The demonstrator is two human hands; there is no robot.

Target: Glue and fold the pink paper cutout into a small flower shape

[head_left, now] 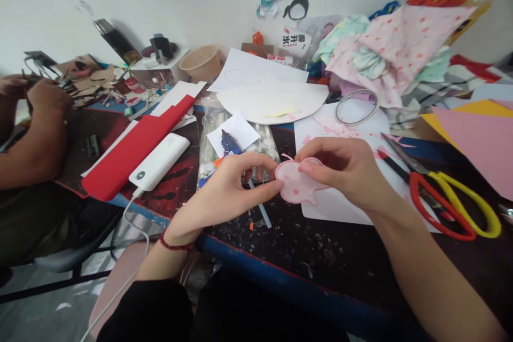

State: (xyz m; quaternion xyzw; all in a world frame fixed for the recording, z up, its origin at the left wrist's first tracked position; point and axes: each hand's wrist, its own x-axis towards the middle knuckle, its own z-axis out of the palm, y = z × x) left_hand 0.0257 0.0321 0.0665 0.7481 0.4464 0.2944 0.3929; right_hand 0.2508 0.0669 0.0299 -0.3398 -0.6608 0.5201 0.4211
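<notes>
A small pink cutout (295,184) with a darker pink edge and a rounded, lobed outline is held up over the table's front. My left hand (236,184) pinches its left edge between thumb and fingers. On its upper right side, my right hand (340,168) grips it, the thumb lying across its face. A thin pink strip sticks up at its top. Behind my left hand lies a blue glue gun (230,143) on a white paper square. A clear glue stick (262,209) rests on the dark table just below that hand.
Scissors (443,203) with red and yellow handles lie right of my right forearm. White paper (332,211) sits beneath my hands. A white power bank (160,163) and red folded sheet (138,147) are at left. Crumpled fabric (417,37) is piled back right. Another person's arm (42,128) is far left.
</notes>
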